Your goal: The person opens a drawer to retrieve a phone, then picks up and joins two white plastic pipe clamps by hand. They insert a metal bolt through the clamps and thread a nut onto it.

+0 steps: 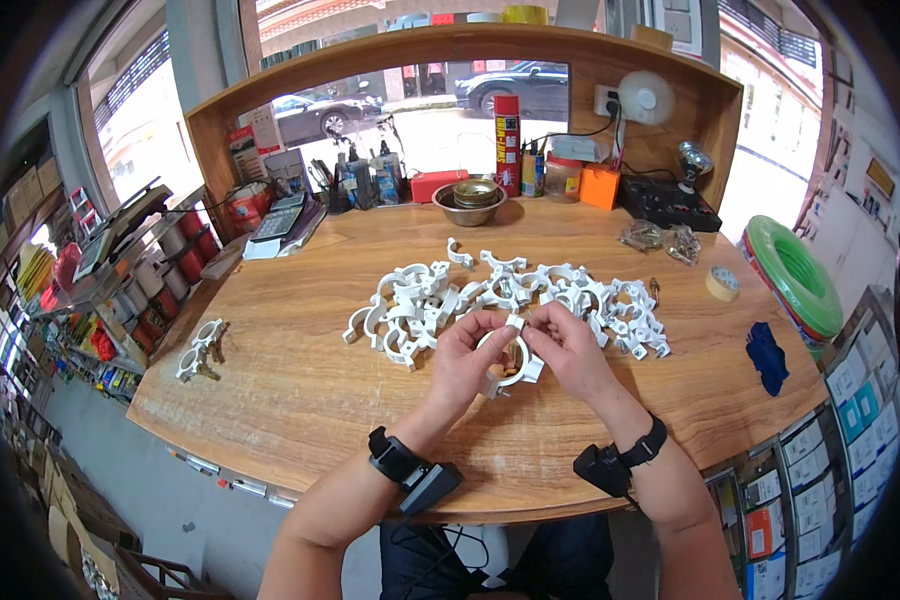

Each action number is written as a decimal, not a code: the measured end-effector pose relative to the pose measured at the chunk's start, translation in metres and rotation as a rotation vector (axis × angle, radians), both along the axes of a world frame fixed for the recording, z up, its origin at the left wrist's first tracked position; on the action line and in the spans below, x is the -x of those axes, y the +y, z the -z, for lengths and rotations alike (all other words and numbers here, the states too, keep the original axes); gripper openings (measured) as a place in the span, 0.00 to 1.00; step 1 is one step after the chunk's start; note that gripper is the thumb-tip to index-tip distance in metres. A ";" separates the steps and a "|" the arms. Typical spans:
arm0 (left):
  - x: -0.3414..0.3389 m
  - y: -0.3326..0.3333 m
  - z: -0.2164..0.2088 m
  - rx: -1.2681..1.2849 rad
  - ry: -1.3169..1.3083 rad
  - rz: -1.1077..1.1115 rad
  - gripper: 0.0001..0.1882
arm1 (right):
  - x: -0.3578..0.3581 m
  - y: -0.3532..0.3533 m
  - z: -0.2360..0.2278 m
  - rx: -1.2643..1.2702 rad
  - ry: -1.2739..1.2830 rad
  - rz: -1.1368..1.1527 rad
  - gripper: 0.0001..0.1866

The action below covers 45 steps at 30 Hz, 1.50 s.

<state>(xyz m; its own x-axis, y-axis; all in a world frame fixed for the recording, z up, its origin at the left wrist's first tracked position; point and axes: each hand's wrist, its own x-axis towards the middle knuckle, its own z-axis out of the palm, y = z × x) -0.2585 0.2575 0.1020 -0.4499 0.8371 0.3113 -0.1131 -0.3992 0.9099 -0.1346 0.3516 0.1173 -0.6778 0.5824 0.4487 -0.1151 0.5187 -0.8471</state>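
Note:
My left hand (459, 362) and my right hand (574, 350) meet over the front middle of the desk. Both are closed, fingertips pinching the top of a white plastic pipe clamp (533, 371) that forms a ring. A small screw-like piece sticks out at the ring's lower end; whatever lies between my fingertips is hidden. Just beyond my hands spreads a pile of loose white clamp halves (400, 310), with smaller white pieces (638, 310) at its right end. Far to the left lie joined white clamps (201, 347) with brass-coloured screws beside them.
A metal bowl (468, 212), red spray can (507, 145) and orange box (598, 187) stand along the back. Small bags (660, 238), a tape roll (722, 284) and a dark blue cloth (767, 358) lie at the right. A green hose coil (792, 275) hangs beyond the desk's right edge.

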 end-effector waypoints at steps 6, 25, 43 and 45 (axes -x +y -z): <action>0.000 0.002 0.000 -0.001 0.036 0.009 0.08 | 0.000 0.001 0.002 0.005 0.017 0.002 0.09; 0.000 0.002 -0.001 -0.020 0.074 -0.016 0.08 | -0.002 0.003 -0.002 0.045 -0.070 -0.043 0.10; 0.004 0.004 0.004 -0.048 0.080 -0.040 0.07 | -0.001 0.005 0.001 0.048 -0.037 -0.030 0.11; 0.004 0.004 0.001 -0.066 0.065 0.003 0.08 | 0.002 0.003 0.002 0.061 0.061 -0.065 0.11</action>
<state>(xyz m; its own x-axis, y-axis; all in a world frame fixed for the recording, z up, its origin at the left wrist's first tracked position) -0.2628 0.2613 0.1006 -0.4247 0.8148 0.3948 -0.0555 -0.4586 0.8869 -0.1361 0.3551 0.1149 -0.6877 0.5653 0.4556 -0.1995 0.4562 -0.8672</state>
